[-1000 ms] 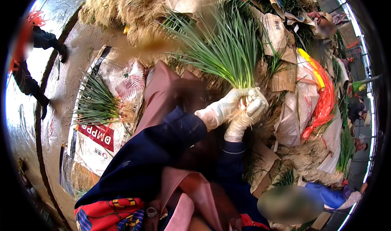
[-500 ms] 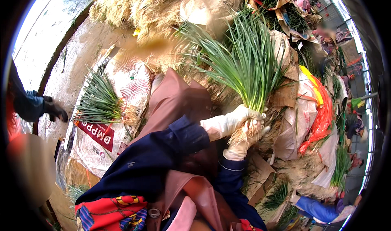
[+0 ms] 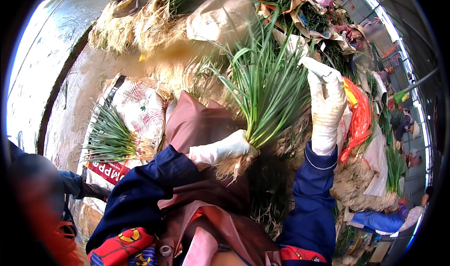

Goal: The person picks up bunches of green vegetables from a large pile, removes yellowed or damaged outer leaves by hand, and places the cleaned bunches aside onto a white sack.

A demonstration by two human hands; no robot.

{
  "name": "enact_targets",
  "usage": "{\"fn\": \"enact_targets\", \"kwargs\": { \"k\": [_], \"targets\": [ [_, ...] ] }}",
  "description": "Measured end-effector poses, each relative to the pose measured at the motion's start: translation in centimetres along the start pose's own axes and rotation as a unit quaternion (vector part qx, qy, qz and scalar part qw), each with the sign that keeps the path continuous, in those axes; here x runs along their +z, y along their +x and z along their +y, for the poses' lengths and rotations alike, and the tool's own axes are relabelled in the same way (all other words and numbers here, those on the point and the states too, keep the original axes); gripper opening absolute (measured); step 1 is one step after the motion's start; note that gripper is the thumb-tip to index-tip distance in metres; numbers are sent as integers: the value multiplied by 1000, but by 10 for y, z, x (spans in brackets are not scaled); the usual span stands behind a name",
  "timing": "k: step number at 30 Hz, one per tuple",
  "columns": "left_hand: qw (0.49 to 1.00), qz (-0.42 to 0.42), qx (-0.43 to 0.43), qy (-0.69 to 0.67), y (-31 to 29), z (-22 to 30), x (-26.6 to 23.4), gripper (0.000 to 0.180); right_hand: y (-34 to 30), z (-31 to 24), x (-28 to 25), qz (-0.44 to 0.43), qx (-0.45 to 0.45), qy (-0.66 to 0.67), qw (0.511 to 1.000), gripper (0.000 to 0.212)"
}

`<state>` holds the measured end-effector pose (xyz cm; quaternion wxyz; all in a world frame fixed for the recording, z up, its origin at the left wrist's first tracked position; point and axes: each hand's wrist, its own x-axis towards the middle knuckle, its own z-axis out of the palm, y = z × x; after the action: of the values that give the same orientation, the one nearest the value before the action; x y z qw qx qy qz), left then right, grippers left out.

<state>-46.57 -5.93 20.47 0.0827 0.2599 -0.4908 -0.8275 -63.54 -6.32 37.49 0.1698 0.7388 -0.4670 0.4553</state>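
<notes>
My left hand [image 3: 225, 148], in a pale glove, is closed round the lower stalks of a bunch of green onions [image 3: 265, 92]. Their long leaves fan upward, and the pale roots hang below my fist. To the right of the leaves, my right hand [image 3: 326, 102] is raised, also gloved. Its fingers are bent toward the leaf tips and look apart, with nothing visible in them. Another bunch of green onions [image 3: 112, 134] lies on a printed white sack [image 3: 145, 95] to the left, roots pointing toward me.
Large bundles with straw-coloured roots [image 3: 154, 24] lie at the far side, beside a beige sack [image 3: 220, 19]. Orange netting [image 3: 358, 125] lies to the right. Another person's blue-clad leg [image 3: 379, 220] shows at lower right; a blurred person [image 3: 42, 195] is close at left.
My right hand has left the root end and risen up and right beside the leaves. My left hand has brought the bunch leftward and slightly down. The person at left has come nearer.
</notes>
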Motion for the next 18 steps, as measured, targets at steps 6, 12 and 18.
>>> {"fn": "enact_targets", "kwargs": {
  "k": [6, 12, 18],
  "targets": [
    [982, 25, -16, 188, -21, 16, -8, 6, 44, -31, 34, -181, -78, -202, 959, 54],
    [915, 83, -33, 393, -43, 36, -39, 28, 29, 10, 3, -306, 74, -332, 889, 27],
    [784, 88, 40, 613, -27, 68, -40, 25, -40, 191, -147, -41, 457, -203, 865, 21]
  ]
}}
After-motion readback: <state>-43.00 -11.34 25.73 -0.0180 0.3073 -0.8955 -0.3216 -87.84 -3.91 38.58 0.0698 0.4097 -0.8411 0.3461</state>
